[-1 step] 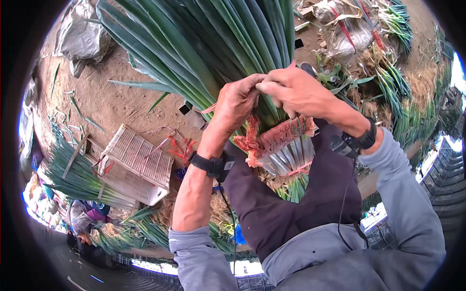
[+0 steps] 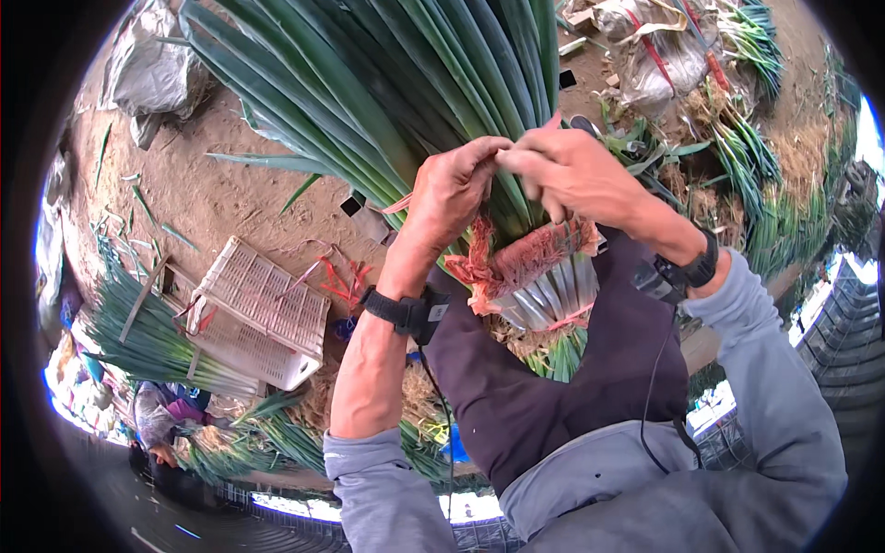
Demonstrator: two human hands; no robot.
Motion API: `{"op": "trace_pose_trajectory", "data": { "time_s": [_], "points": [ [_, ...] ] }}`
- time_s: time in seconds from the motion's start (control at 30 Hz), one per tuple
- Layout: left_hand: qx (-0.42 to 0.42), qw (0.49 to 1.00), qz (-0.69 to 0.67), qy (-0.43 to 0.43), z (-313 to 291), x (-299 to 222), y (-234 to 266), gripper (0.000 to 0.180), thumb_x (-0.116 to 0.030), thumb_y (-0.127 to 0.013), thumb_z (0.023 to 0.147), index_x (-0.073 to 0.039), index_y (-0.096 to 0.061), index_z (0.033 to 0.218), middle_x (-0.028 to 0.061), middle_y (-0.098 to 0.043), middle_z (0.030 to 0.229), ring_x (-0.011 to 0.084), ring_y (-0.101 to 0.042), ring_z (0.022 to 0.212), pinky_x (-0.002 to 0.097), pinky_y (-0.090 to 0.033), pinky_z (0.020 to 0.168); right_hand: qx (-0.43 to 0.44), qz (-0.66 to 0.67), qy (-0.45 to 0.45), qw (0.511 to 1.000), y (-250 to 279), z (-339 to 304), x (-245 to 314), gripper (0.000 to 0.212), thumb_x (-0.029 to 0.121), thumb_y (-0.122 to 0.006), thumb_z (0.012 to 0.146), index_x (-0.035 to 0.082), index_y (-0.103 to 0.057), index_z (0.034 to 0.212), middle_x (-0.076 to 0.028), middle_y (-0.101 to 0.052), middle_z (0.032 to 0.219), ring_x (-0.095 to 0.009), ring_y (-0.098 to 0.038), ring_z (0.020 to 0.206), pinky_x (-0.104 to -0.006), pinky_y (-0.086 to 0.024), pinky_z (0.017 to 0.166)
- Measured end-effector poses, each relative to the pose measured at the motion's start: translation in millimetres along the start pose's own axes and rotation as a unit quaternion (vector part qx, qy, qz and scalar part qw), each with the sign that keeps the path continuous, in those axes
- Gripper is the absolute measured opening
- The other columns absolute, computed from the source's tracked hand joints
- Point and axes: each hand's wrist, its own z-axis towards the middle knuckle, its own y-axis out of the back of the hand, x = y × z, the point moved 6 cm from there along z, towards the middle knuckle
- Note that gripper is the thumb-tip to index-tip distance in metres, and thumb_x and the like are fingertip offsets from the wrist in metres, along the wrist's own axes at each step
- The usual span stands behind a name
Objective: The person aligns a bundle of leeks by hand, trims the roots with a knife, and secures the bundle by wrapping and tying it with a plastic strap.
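A large bundle of long green onions (image 2: 369, 101) lies before me, its dark leaves fanned out away from my body. My left hand (image 2: 452, 189) and my right hand (image 2: 583, 175) meet over the bundle, fingers pinched and curled around a thin pink tie (image 2: 398, 205). One end of that tie sticks out beside my left wrist, another tip shows behind my right hand; the part between is hidden. Nearer to me, a red mesh wrap (image 2: 539, 260) surrounds the pale stalks, and a second pink band (image 2: 573, 323) circles their lower end between my knees.
To the left, a white plastic crate (image 2: 258, 309) lies beside another onion bundle (image 2: 152, 336). Red ties (image 2: 346, 279) are next to it. Grey sacking (image 2: 152, 69) sits at the far left. Loose onions (image 2: 742, 152) and a plastic-wrapped bundle (image 2: 645, 55) lie right. Another person (image 2: 166, 410) is lower left.
My right hand has shifted slightly to the right, and its fingertips have drawn a little apart from my left hand's. The onion bundle stays in place.
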Motion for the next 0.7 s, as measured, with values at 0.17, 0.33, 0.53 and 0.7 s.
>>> {"op": "trace_pose_trajectory", "data": {
  "time_s": [0.17,0.33,0.53,0.7],
  "points": [
    [-0.023,0.998,-0.049,-0.013,3.6,-5.7,-5.9,0.023,-0.003,-0.05,0.101,-0.002,-0.069,0.114,-0.0006,-0.065,0.081,0.0057,-0.055,0.066,0.0234,-0.048,0.062,-0.204,-0.178,0.025,0.962,34.4,-59.5,-117.3,0.052,0.032,-0.077,0.086,0.0,-0.061,0.124,-0.02,-0.063,0.112,-0.032,-0.065,0.1,-0.0394,-0.052,0.088],
    [-0.004,0.998,-0.017,0.067,10.0,-14.3,-7.3,0.024,-0.007,-0.05,0.103,-0.003,-0.07,0.115,-0.0025,-0.061,0.079,0.0044,-0.052,0.064,0.0222,-0.045,0.06,-0.225,-0.222,0.066,0.947,12.4,-69.4,-173.6,0.07,0.033,-0.084,0.079,0.002,-0.054,0.134,-0.022,-0.062,0.116,-0.039,-0.063,0.107,-0.0449,-0.05,0.093],
    [-0.049,0.988,-0.032,0.146,13.2,-21.6,-13.1,0.021,-0.008,-0.053,0.102,-0.003,-0.071,0.111,-0.0064,-0.049,0.069,0.0034,-0.045,0.062,0.0217,-0.038,0.058,-0.075,-0.075,0.039,0.994,22.3,-60.4,-161.1,0.044,0.012,-0.082,0.081,0.001,-0.062,0.118,-0.01,-0.069,0.108,-0.016,-0.069,0.078,-0.0317,-0.055,0.072],
    [-0.101,0.972,0.021,0.212,7.9,-28.6,-14.5,0.025,-0.013,-0.05,0.104,0.0,-0.07,0.113,-0.0074,-0.047,0.068,0.0025,-0.039,0.059,0.0205,-0.032,0.055,0.106,-0.004,0.126,0.986,60.5,-57.6,-118.6,0.031,0.017,-0.076,0.088,0.001,-0.064,0.111,-0.006,-0.069,0.083,-0.013,-0.065,0.059,-0.0313,-0.053,0.057]
  ]
}}
